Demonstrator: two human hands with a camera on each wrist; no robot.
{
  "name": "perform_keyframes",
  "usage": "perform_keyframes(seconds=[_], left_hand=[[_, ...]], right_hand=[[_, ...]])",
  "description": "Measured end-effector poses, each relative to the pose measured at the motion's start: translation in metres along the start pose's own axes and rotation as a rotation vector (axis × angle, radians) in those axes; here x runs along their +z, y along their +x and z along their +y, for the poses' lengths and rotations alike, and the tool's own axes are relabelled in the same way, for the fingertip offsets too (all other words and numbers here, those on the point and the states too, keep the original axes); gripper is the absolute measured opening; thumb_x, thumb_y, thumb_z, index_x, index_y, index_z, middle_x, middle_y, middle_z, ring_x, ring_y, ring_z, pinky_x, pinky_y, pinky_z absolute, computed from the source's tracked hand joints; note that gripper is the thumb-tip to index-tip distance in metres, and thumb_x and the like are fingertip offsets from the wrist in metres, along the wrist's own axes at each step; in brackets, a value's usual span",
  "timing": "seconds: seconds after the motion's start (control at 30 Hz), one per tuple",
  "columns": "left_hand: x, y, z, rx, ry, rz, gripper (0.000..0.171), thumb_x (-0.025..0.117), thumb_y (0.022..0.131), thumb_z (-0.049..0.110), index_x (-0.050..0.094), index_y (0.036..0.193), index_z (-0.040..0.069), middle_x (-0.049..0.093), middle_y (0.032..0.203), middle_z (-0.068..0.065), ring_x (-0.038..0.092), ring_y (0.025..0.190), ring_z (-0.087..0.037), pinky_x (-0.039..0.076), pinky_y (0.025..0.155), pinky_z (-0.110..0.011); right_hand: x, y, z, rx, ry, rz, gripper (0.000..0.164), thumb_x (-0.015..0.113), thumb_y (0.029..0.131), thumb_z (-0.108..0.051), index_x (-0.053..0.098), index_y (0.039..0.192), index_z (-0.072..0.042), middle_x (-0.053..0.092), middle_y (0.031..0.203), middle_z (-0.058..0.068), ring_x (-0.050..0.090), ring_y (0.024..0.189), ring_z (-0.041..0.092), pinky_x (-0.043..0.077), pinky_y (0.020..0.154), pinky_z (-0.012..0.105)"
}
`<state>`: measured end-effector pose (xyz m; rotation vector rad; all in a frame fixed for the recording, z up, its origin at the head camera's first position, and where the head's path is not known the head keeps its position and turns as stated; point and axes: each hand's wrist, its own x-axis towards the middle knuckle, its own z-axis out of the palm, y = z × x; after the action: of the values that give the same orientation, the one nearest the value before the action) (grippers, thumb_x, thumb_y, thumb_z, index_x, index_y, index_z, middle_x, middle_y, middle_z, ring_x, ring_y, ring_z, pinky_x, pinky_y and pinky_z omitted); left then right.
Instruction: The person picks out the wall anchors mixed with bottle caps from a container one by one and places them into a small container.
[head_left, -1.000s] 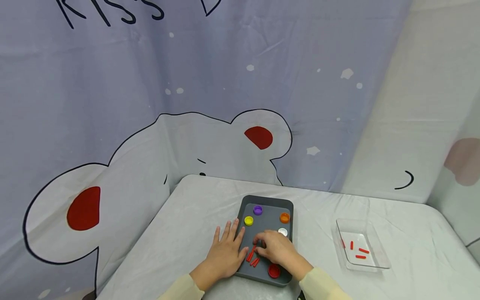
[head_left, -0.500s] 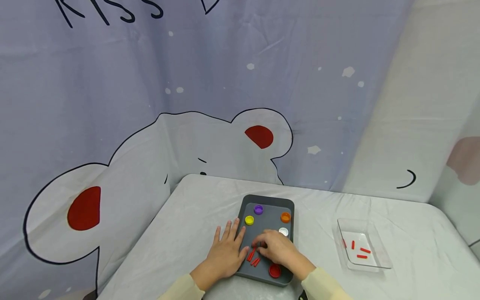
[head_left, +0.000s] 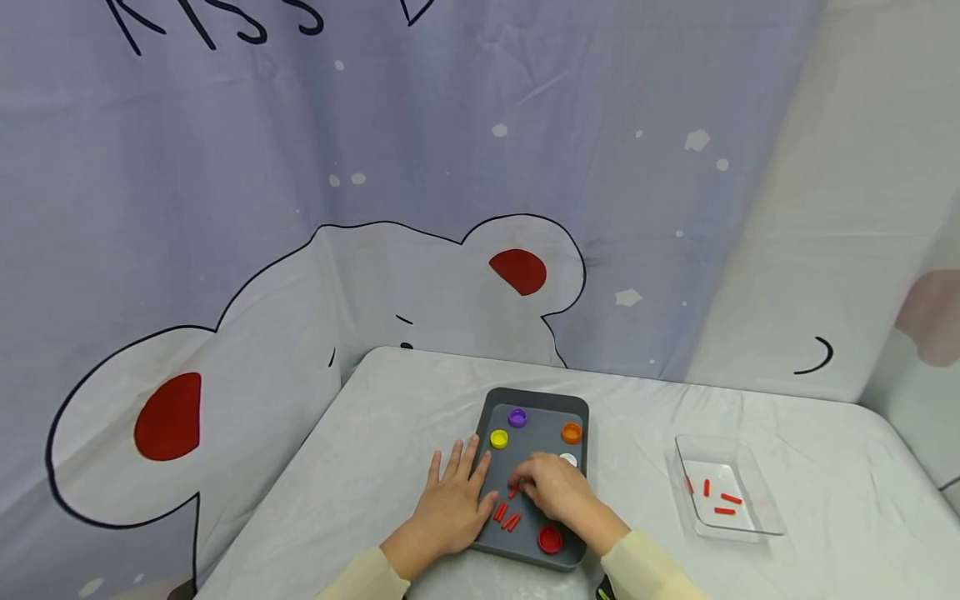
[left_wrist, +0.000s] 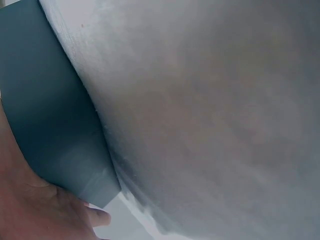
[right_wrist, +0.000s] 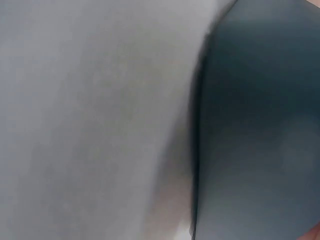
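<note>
A grey rectangular tray (head_left: 534,442) lies on the white-covered table, and its side also fills part of both wrist views. My left hand (head_left: 453,508) rests over its left edge with the fingers spread straight. Above the tray's middle, my right hand (head_left: 558,487) pinches a small red stick (head_left: 513,492) between thumb and fingertips. Just below lie several more red sticks (head_left: 500,512), close to the left thumb. Toward the near right corner sits a red round cup (head_left: 550,539). A white cup (head_left: 570,459) is partly hidden behind the right hand.
Farther back on the tray are a yellow cup (head_left: 499,439), a purple cup (head_left: 517,418) and an orange cup (head_left: 572,432). To the right stands a clear box (head_left: 759,498) with several red sticks inside. A printed curtain (head_left: 420,125) hangs behind the table.
The right hand has shifted slightly right and away from the body. The red stick at its fingertips now lies apart from the stick it was in line with. The left hand stays put.
</note>
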<state>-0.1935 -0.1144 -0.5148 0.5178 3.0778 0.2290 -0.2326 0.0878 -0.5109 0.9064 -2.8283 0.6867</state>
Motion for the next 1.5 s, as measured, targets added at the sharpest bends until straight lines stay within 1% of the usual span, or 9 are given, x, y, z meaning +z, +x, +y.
perform_keyframes(seconds=[0.1, 0.17, 0.33, 0.57, 0.87, 1.0, 1.17, 1.3, 1.5], left_hand=[[0.0, 0.0, 0.0, 0.0, -0.004, -0.003, 0.064, 0.042, 0.106, 0.048, 0.037, 0.158, 0.011, 0.015, 0.169, -0.014, 0.016, 0.154, -0.04, 0.011, 0.119, -0.066], [0.001, 0.0, 0.0, 0.003, -0.012, -0.003, 0.064, 0.042, 0.106, 0.047, 0.037, 0.158, 0.01, 0.015, 0.169, -0.014, 0.015, 0.154, -0.041, 0.01, 0.119, -0.066], [0.002, 0.0, 0.0, 0.013, -0.01, 0.01, 0.064, 0.041, 0.107, 0.048, 0.036, 0.158, 0.01, 0.014, 0.169, -0.014, 0.015, 0.154, -0.04, 0.01, 0.119, -0.065], [0.0, 0.0, 0.0, 0.019, 0.009, 0.012, 0.063, 0.042, 0.107, 0.047, 0.037, 0.158, 0.01, 0.016, 0.169, -0.014, 0.017, 0.154, -0.04, 0.011, 0.119, -0.066], [-0.004, 0.0, 0.003, 0.008, 0.014, 0.009, 0.063, 0.042, 0.107, 0.047, 0.037, 0.158, 0.011, 0.017, 0.169, -0.014, 0.018, 0.154, -0.039, 0.012, 0.119, -0.065], [-0.002, 0.0, 0.001, 0.01, 0.003, 0.009, 0.063, 0.042, 0.107, 0.046, 0.037, 0.157, 0.009, 0.016, 0.169, -0.015, 0.017, 0.153, -0.041, 0.011, 0.119, -0.066], [-0.001, 0.001, 0.001, 0.007, 0.0, -0.001, 0.063, 0.042, 0.107, 0.046, 0.037, 0.158, 0.01, 0.016, 0.169, -0.015, 0.016, 0.154, -0.041, 0.01, 0.119, -0.066], [0.002, 0.002, -0.001, 0.004, 0.01, -0.002, 0.064, 0.041, 0.106, 0.048, 0.036, 0.158, 0.011, 0.015, 0.169, -0.014, 0.015, 0.154, -0.04, 0.01, 0.119, -0.066], [0.01, 0.002, -0.004, 0.007, 0.027, 0.026, 0.065, 0.04, 0.106, 0.05, 0.037, 0.158, 0.013, 0.014, 0.169, -0.013, 0.015, 0.154, -0.039, 0.01, 0.119, -0.066]], right_hand=[[0.0, 0.0, 0.0, 0.03, -0.027, 0.023, 0.009, 0.079, 0.086, -0.011, 0.077, 0.09, -0.018, 0.063, 0.079, -0.007, 0.054, 0.066, 0.007, 0.048, 0.059, 0.027], [-0.001, -0.001, -0.001, 0.054, -0.047, 0.028, 0.008, 0.079, 0.085, -0.014, 0.073, 0.086, -0.018, 0.06, 0.077, -0.007, 0.051, 0.064, 0.008, 0.045, 0.057, 0.028], [-0.003, -0.004, -0.003, 0.107, -0.058, 0.002, 0.013, 0.081, 0.083, -0.022, 0.069, 0.08, -0.018, 0.054, 0.074, -0.008, 0.049, 0.063, 0.01, 0.042, 0.056, 0.029], [-0.004, -0.006, -0.006, 0.086, -0.027, -0.017, 0.027, 0.087, 0.079, -0.035, 0.073, 0.088, -0.013, 0.052, 0.072, -0.008, 0.048, 0.062, 0.008, 0.042, 0.055, 0.027], [-0.001, -0.004, -0.006, 0.044, -0.026, -0.008, 0.03, 0.088, 0.077, -0.037, 0.072, 0.088, -0.014, 0.052, 0.072, -0.008, 0.046, 0.062, 0.006, 0.041, 0.054, 0.026], [0.002, -0.003, -0.005, 0.049, -0.026, -0.008, 0.028, 0.088, 0.078, -0.036, 0.071, 0.087, -0.015, 0.052, 0.072, -0.008, 0.046, 0.062, 0.006, 0.04, 0.054, 0.026], [0.005, 0.0, -0.004, 0.069, -0.039, -0.021, 0.021, 0.084, 0.08, -0.031, 0.07, 0.086, -0.018, 0.049, 0.072, -0.01, 0.045, 0.062, 0.007, 0.039, 0.054, 0.025], [0.005, 0.001, -0.004, 0.075, -0.04, -0.034, 0.017, 0.082, 0.078, -0.026, 0.069, 0.086, -0.018, 0.049, 0.072, -0.009, 0.045, 0.062, 0.008, 0.039, 0.054, 0.025], [0.005, 0.0, -0.004, 0.069, -0.044, -0.034, 0.015, 0.08, 0.078, -0.022, 0.068, 0.086, -0.017, 0.049, 0.072, -0.009, 0.045, 0.063, 0.008, 0.039, 0.055, 0.025]])
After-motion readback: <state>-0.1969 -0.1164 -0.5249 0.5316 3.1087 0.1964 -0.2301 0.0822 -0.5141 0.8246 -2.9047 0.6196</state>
